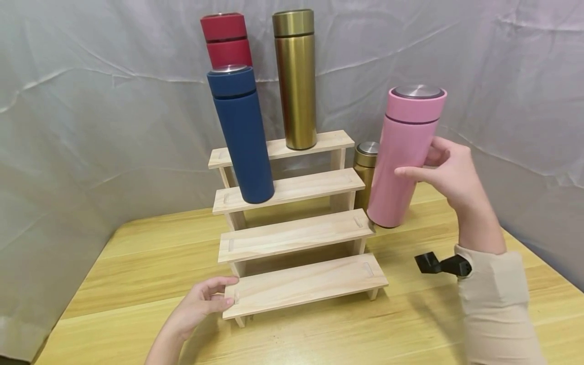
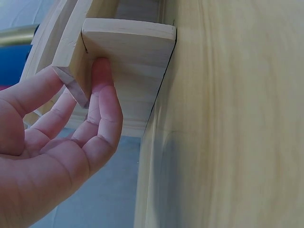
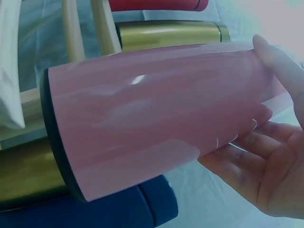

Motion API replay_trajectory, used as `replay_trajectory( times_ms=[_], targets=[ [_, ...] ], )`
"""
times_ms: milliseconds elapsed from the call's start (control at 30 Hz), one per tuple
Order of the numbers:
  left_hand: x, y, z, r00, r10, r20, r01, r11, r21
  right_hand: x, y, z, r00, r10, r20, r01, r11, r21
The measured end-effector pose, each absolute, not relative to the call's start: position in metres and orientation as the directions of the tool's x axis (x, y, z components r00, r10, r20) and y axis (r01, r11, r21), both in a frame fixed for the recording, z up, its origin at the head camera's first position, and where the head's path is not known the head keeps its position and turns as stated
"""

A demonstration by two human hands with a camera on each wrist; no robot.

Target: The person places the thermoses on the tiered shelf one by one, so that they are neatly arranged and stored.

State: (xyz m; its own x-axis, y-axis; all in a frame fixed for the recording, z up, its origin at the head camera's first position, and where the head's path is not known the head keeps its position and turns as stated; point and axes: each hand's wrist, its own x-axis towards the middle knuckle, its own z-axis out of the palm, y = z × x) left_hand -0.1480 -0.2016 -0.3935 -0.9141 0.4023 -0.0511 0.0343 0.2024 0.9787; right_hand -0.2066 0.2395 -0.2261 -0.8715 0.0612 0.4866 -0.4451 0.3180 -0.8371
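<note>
My right hand (image 1: 451, 175) grips a pink thermos bottle (image 1: 403, 152) from its right side, thumb across the front. The bottle is nearly upright with a slight tilt, its base beside the right end of the third shelf from the top. In the right wrist view, the bottle's dark base (image 3: 57, 133) faces the pale wooden shelves. At lower left, my left hand (image 1: 193, 306) pinches the left end of the lowest shelf of the stepped wooden display rack (image 1: 305, 284). In the left wrist view, curled fingers (image 2: 108, 111) reach under that shelf's end.
A blue thermos (image 1: 242, 137) stands on the second shelf. On the top shelf are a gold thermos (image 1: 298, 91) and a red one (image 1: 228, 45). Another gold thermos (image 1: 362, 172) is behind the rack's right side. A further blue bottle (image 3: 156, 202) shows beneath the pink one.
</note>
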Motion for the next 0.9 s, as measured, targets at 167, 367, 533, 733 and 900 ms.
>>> replay_trajectory(
  times_ms=[167, 367, 533, 733, 900],
  targets=[
    [-0.147, -0.202, -0.393, -0.912, 0.408, -0.042, 0.044, 0.199, 0.979, -0.207, 0.232, -0.216, -0.867, 0.064, 0.494, -0.475, 0.195, -0.858],
    [-0.147, -0.201, -0.391, -0.918, 0.392, -0.061, 0.029, 0.220, 0.975, -0.210, 0.223, -0.209, -0.856, 0.068, 0.512, -0.506, 0.083, -0.858],
    [-0.148, -0.200, -0.390, -0.915, 0.400, -0.060, 0.029, 0.213, 0.977, -0.214, 0.212, -0.205, -0.854, 0.082, 0.513, -0.511, 0.046, -0.858],
    [-0.147, -0.200, -0.390, -0.915, 0.398, -0.060, 0.027, 0.211, 0.977, -0.223, 0.196, -0.201, -0.862, 0.084, 0.499, -0.497, 0.051, -0.866],
    [-0.146, -0.201, -0.391, -0.918, 0.390, -0.069, 0.017, 0.214, 0.977, -0.232, 0.182, -0.199, -0.846, 0.077, 0.528, -0.522, 0.085, -0.849]
  ],
)
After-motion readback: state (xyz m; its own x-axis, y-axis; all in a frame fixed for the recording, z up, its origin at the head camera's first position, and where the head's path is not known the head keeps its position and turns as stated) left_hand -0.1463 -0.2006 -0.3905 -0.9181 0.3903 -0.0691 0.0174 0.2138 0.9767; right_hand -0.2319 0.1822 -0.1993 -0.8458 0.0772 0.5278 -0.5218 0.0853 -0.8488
